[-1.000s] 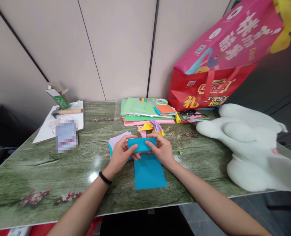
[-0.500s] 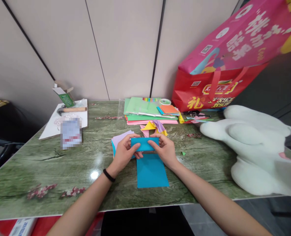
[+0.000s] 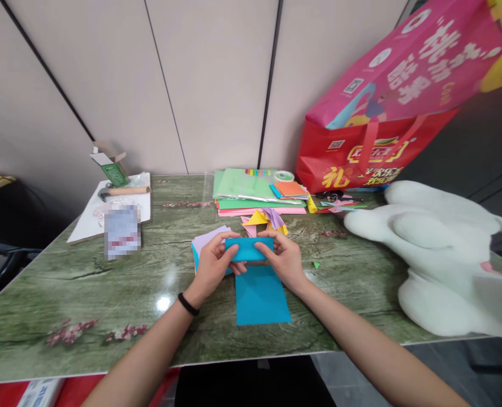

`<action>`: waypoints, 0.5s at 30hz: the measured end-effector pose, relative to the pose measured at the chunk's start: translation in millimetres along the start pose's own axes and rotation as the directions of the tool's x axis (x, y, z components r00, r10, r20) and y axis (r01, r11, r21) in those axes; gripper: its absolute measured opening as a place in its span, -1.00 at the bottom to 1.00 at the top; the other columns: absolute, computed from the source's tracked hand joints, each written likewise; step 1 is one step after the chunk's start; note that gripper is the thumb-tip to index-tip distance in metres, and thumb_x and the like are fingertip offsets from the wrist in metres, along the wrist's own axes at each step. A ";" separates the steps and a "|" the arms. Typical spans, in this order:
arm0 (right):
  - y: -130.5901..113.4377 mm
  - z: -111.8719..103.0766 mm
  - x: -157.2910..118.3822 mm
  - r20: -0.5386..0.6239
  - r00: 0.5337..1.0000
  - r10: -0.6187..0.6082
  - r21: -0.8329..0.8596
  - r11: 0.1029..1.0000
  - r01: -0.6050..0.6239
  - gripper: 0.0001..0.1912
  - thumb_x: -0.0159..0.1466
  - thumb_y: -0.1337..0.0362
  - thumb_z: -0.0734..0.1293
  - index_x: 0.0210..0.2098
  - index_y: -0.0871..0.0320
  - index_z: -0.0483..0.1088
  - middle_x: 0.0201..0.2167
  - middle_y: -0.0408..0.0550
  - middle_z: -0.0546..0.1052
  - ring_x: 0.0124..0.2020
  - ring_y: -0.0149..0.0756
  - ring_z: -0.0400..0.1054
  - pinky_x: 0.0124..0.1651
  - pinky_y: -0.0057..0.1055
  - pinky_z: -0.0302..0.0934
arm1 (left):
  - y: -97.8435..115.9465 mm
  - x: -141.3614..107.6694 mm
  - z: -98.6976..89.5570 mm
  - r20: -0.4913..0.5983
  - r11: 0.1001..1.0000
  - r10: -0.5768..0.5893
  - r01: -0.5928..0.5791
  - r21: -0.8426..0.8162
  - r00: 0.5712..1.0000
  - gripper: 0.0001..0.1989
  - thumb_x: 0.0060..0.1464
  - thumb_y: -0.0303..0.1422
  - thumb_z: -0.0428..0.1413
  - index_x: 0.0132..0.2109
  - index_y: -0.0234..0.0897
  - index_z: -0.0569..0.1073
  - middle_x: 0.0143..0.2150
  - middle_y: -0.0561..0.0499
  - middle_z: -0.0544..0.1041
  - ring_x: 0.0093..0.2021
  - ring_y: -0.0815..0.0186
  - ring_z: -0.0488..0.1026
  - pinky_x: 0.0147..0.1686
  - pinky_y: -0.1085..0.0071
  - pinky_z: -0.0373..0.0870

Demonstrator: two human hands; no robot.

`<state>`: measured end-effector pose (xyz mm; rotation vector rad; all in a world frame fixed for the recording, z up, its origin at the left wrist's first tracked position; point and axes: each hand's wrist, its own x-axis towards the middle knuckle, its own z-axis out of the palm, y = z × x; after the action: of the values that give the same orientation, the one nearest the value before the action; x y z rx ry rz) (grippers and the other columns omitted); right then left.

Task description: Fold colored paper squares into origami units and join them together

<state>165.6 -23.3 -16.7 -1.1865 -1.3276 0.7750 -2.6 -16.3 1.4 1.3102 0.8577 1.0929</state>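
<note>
A folded strip of blue paper [image 3: 249, 249] is held level above the table by both hands. My left hand [image 3: 217, 257] pinches its left end, thumb in front and fingers behind. At the right end, my right hand [image 3: 285, 258] grips it the same way. Below the strip a flat blue sheet [image 3: 262, 297] lies on the table. Beside my left hand is a stack of lilac and blue paper [image 3: 206, 240], partly covered by that hand. Folded yellow, pink and purple paper pieces [image 3: 262, 217] lie just behind the hands.
Coloured paper packs [image 3: 246, 189] lie at the back of the green table [image 3: 149, 294]. A hammer [image 3: 128, 191], a small green box [image 3: 113, 169] and a blurred packet [image 3: 122, 230] are at left. A white plush toy [image 3: 437, 243] and large bags [image 3: 361, 152] stand at right.
</note>
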 end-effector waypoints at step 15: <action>6.7 -1.7 1.4 0.000 1.000 -0.031 -0.061 0.998 0.031 -0.72 0.09 0.10 0.35 -0.28 0.14 0.41 -0.63 -0.22 0.29 -0.61 -0.42 0.08 -0.57 -0.47 0.03 | 0.8 -0.2 0.0 -0.001 1.000 0.005 -0.005 0.007 1.000 -0.61 0.02 -0.20 0.14 -0.06 -0.31 0.31 -0.61 0.07 0.49 -0.62 0.29 0.48 -0.65 0.46 0.41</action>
<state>168.8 -20.4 -22.3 -1.2112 -1.3747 0.7161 -2.8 -16.5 2.2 1.3185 0.8594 1.0956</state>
